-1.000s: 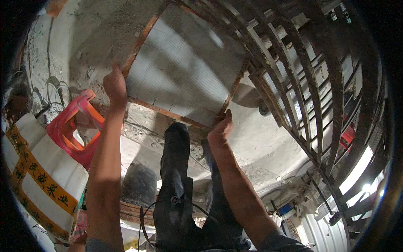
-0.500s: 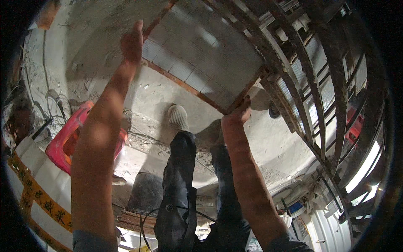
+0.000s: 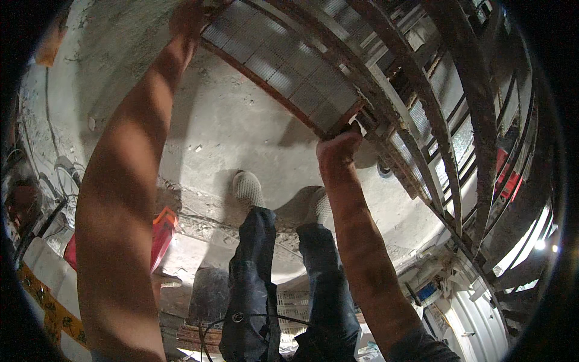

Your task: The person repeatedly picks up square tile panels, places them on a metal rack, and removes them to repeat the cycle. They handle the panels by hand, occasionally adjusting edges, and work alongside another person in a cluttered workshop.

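A wide rectangular mesh panel (image 3: 278,67) with a thin reddish-brown frame is held out in front of me. At its left end, my left hand (image 3: 188,23) is closed on the frame, its fingers partly hidden near the top of the picture. My right hand (image 3: 339,146) grips the near right corner, with the thumb side up against the frame. The panel's far part lies within a dark rack (image 3: 416,78) of long slats, which covers some of it. Both arms are stretched forward.
Similar mesh panels show between the rack's slats at right. A red object (image 3: 509,178) is behind them. A red-pink plastic item (image 3: 163,235) stands beyond my left forearm. Rubble lies along a step edge in the concrete floor (image 3: 223,120). A dark stool-like block (image 3: 209,295) is beside my left leg.
The panel has moved forward, away from me, and farther into the rack, with both hands still on it. My right shoe has come into view.
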Tool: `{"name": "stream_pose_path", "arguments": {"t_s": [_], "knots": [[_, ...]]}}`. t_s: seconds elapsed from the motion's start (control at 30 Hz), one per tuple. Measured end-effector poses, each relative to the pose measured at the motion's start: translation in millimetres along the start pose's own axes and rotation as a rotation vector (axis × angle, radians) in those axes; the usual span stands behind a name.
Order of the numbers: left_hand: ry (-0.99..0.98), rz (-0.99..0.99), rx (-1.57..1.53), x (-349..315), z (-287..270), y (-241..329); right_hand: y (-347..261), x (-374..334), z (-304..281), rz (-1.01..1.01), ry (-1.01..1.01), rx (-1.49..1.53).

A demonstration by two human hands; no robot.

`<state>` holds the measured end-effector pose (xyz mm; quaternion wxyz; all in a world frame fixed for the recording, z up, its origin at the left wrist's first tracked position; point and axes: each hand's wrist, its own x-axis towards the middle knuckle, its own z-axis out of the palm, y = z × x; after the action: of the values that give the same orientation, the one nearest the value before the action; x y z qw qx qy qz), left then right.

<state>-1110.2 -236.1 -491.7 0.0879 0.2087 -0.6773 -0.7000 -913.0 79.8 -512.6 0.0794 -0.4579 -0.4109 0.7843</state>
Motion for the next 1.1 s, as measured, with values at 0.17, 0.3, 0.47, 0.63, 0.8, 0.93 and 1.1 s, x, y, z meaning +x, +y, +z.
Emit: {"name": "stream_pose_path", "arguments": {"t_s": [0.17,0.3,0.47,0.63,0.8,0.93,1.1], "knots": [[-0.146,0.081,-0.030,-26.8,-28.4,-16.6,-1.4,-20.1,-31.0,-0.528,-0.227,-0.730],[-0.269,-0.428,-0.211,-103.9,-10.5,19.6,-25.4,-58.0,-21.8,0.250,-0.158,0.131],[-0.111,-0.516,-0.384,-92.1,-1.2,3.1,-22.7,-66.1,-7.8,0.143,-0.291,0.060],[-0.111,-0.384,-0.443,-68.4,23.8,-12.2,-30.4,-37.8,10.7,0.066,-0.230,0.153],[-0.048,-0.390,-0.329,-49.7,55.6,-5.7,-55.7,-19.8,35.2,-0.327,-0.302,-0.350],[-0.327,0.023,0.529,-51.4,56.6,6.6,-64.2,-23.9,51.4,0.216,0.039,0.475],[-0.095,-0.536,-0.312,-51.7,60.4,22.7,-61.5,-21.6,25.0,0.357,-0.093,0.508]]}}
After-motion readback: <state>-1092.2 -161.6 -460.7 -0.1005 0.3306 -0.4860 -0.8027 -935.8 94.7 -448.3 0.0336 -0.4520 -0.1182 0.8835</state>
